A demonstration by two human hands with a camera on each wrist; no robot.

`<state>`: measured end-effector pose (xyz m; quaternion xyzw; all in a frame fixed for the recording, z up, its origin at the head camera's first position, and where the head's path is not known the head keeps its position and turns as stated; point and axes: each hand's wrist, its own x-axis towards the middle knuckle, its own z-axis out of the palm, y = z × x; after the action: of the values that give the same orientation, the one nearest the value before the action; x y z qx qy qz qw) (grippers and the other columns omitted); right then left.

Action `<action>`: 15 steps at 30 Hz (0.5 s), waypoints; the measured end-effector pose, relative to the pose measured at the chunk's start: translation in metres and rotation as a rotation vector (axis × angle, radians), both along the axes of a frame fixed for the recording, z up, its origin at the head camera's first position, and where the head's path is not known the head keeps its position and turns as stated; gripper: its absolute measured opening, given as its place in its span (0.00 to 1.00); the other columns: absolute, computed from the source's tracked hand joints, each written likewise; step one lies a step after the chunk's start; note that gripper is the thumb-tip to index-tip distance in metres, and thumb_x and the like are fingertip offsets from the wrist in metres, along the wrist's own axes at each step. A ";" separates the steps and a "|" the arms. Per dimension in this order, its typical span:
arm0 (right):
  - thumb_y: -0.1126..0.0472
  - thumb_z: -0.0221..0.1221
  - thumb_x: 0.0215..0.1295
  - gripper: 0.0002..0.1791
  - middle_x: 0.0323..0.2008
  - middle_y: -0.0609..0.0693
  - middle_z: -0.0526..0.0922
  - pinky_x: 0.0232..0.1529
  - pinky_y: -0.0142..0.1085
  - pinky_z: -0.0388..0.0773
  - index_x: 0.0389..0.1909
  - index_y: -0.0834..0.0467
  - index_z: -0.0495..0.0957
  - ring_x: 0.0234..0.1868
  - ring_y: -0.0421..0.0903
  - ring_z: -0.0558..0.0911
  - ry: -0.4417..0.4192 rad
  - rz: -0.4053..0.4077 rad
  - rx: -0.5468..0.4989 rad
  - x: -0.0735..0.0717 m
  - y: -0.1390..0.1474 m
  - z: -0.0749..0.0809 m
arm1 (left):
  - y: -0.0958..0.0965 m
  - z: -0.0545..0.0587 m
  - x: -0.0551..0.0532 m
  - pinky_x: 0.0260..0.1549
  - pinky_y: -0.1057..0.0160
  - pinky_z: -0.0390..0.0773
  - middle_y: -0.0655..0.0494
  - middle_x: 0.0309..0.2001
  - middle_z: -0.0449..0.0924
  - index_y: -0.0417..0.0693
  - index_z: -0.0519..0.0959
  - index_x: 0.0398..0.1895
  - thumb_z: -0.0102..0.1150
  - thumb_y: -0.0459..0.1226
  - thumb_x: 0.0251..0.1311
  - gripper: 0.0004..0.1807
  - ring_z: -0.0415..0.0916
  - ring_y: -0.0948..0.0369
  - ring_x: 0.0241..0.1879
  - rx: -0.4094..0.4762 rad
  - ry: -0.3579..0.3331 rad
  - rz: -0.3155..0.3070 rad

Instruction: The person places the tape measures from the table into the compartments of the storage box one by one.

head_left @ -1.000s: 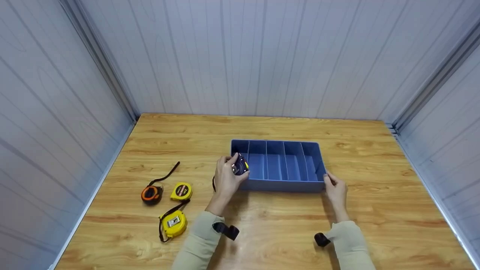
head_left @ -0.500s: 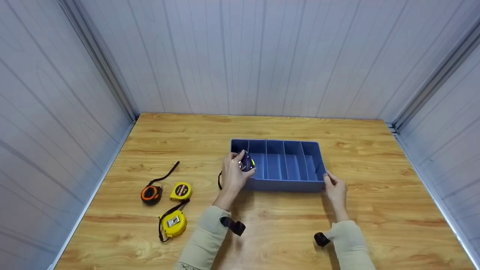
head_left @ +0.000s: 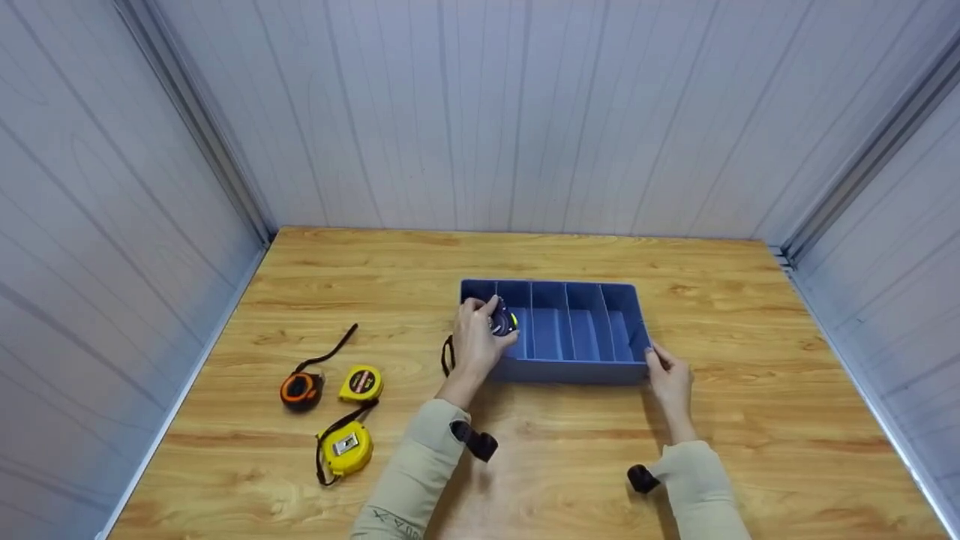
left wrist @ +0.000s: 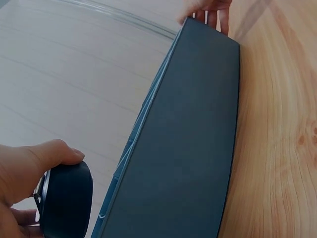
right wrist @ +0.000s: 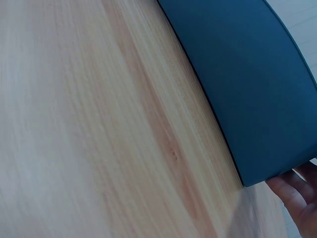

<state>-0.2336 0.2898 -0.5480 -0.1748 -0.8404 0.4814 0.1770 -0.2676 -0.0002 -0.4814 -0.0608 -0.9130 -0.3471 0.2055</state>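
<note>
My left hand (head_left: 475, 341) pinches a dark tape measure (head_left: 503, 320) with a yellow spot, over the left-hand compartments of a blue divided bin (head_left: 574, 373). A black wrist strap (head_left: 448, 355) hangs from it, left of the hand. In the left wrist view the tape measure (left wrist: 68, 201) shows its rounded dark edge, thumb on top, apart from the bin's long wall (left wrist: 173, 129). At the bin's front right corner, my right hand (head_left: 672, 386) grips the end wall; its fingers (right wrist: 290, 193) lie against that end in the right wrist view.
Left of the bin on the wooden table (head_left: 555, 480) lie an orange-and-black tape measure (head_left: 301, 390) with a strap, a small yellow tape measure (head_left: 361, 383), and a larger yellow tape measure (head_left: 347, 448) with a black strap. Pale panel walls (head_left: 480, 112) enclose the table.
My left hand has moved right and slightly away from me with the dark tape measure, farther over the bin. The right hand and the bin have stayed in place.
</note>
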 end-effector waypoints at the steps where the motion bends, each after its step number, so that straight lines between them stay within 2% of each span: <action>1: 0.58 0.53 0.59 0.17 0.42 0.57 0.79 0.28 0.23 0.68 0.48 0.59 0.77 0.30 0.40 0.74 0.005 -0.001 0.010 0.000 0.000 0.000 | 0.001 0.000 -0.001 0.40 0.59 0.71 0.48 0.39 0.71 0.43 0.76 0.50 0.72 0.42 0.32 0.35 0.68 0.54 0.41 -0.009 -0.007 0.001; 8: 0.58 0.53 0.59 0.17 0.40 0.57 0.80 0.25 0.24 0.68 0.48 0.58 0.78 0.27 0.41 0.74 0.010 -0.008 0.018 -0.001 0.000 0.000 | 0.005 0.001 -0.008 0.42 0.59 0.69 0.49 0.40 0.71 0.45 0.76 0.51 0.71 0.43 0.32 0.35 0.68 0.54 0.42 -0.045 -0.039 0.008; 15: 0.59 0.53 0.59 0.17 0.44 0.57 0.78 0.28 0.23 0.67 0.48 0.59 0.77 0.35 0.45 0.74 -0.007 -0.001 0.005 0.000 0.000 0.001 | 0.011 0.002 -0.014 0.40 0.60 0.70 0.49 0.41 0.71 0.46 0.75 0.52 0.70 0.43 0.34 0.34 0.67 0.55 0.42 -0.085 -0.064 0.007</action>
<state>-0.2332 0.2899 -0.5471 -0.1764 -0.8422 0.4786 0.1747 -0.2820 0.0109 -0.4793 -0.0552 -0.9332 -0.3091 0.1748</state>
